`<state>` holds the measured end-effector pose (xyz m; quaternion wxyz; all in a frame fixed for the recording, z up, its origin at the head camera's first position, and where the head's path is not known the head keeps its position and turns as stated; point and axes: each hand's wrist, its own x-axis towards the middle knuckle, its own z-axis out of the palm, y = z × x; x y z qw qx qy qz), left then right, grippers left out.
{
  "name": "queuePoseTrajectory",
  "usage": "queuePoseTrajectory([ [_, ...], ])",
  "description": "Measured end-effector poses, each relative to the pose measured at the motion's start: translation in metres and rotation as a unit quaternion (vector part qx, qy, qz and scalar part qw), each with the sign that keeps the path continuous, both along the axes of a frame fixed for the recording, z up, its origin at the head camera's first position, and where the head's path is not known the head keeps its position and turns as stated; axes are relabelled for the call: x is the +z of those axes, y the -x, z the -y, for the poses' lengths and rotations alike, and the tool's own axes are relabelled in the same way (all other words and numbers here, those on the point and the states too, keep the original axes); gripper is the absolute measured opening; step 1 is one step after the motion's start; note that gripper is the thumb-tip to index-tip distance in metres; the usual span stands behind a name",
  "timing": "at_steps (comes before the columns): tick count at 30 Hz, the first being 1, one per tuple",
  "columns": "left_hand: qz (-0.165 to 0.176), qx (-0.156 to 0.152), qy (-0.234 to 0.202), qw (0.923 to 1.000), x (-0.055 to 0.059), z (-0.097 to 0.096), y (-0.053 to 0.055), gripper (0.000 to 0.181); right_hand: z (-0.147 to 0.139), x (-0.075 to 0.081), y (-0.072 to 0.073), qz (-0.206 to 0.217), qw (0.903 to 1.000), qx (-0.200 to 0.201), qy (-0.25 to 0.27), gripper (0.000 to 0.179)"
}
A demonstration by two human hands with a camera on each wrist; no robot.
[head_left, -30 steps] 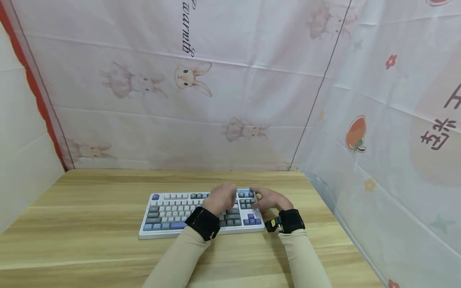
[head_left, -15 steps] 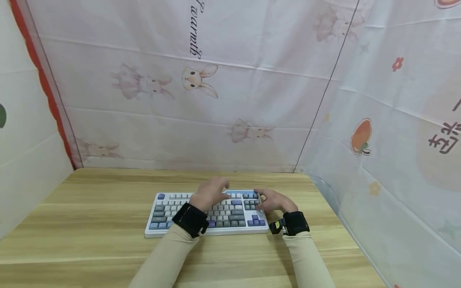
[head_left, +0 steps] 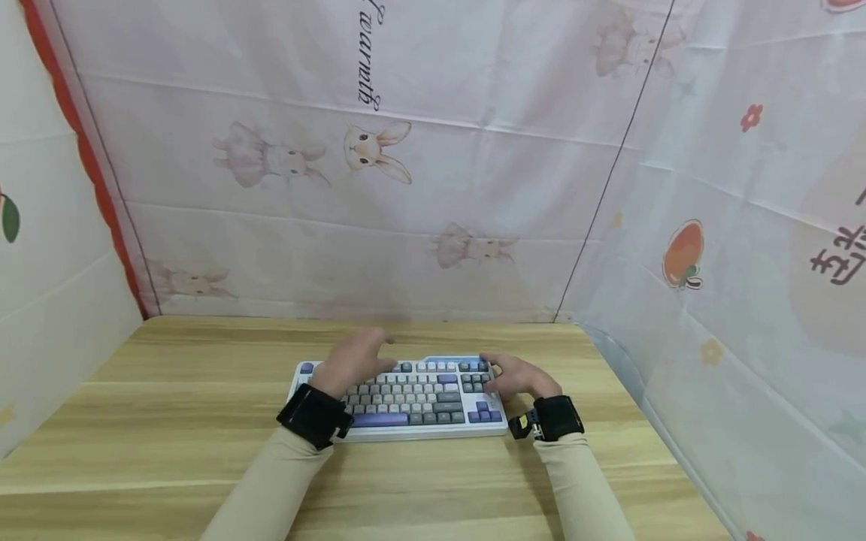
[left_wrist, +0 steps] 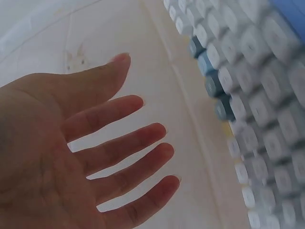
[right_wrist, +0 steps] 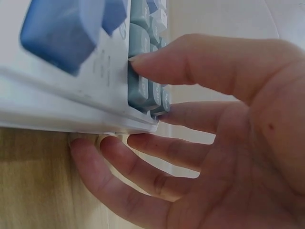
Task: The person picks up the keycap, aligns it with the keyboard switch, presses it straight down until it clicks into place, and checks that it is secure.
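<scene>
A white keyboard [head_left: 389, 432] with white, grey and purple keys lies flat on the wooden table. Over its left part hovers my left hand [head_left: 352, 364], covering several keys. In the left wrist view, that hand [left_wrist: 52, 138] has its fingers spread and nearly straight, holding nothing, apart from the keys [left_wrist: 259, 105]. My right hand [head_left: 517, 378] grips the keyboard's right end. The right wrist view shows the thumb [right_wrist: 190, 62] on the dark keys [right_wrist: 140, 86], the index finger by the far corner, and the other fingers bent against the side edge.
The wooden table [head_left: 169, 421] extends around the keyboard. Behind it hangs a printed fabric sheet [head_left: 325, 263], and more fabric [head_left: 629, 293] closes off the right side. Each wrist wears a black strap [head_left: 314, 417].
My left hand has moved left across the keyboard, and its fingers have opened out, uncovering the middle and right keys. My right hand stays at the right end. The head view has shifted slightly.
</scene>
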<state>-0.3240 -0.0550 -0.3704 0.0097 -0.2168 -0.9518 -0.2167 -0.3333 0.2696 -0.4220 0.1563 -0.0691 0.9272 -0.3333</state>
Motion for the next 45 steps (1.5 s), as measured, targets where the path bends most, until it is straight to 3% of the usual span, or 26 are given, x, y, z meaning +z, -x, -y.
queuePoseTrajectory([
  [6, -0.02, 0.012, -0.004, 0.9997, 0.001, 0.024, -0.002, 0.046, 0.003, 0.004, 0.001, -0.016, 0.9992, 0.021, -0.031, 0.078],
  [15, -0.042, 0.032, -0.021, 0.9984, -0.006, 0.05, -0.011, 0.05, 0.007, 0.004, -0.002, -0.017, 0.9981, 0.019, -0.056, 0.076],
  [25, -0.067, 0.047, -0.003, 0.9966, -0.007, 0.059, -0.026, 0.05, 0.007, 0.004, -0.004, -0.013, 0.9983, 0.023, -0.052, 0.074],
  [31, -0.071, 0.066, 0.001, 0.9953, -0.01, 0.063, -0.033, 0.049, 0.005, 0.007, -0.006, -0.032, 0.9966, 0.038, -0.065, 0.073],
  [45, -0.081, 0.082, 0.005, 0.9933, -0.023, 0.077, -0.045, 0.056, 0.008, 0.006, -0.018, -0.066, 0.9911, 0.024, -0.113, 0.069],
])
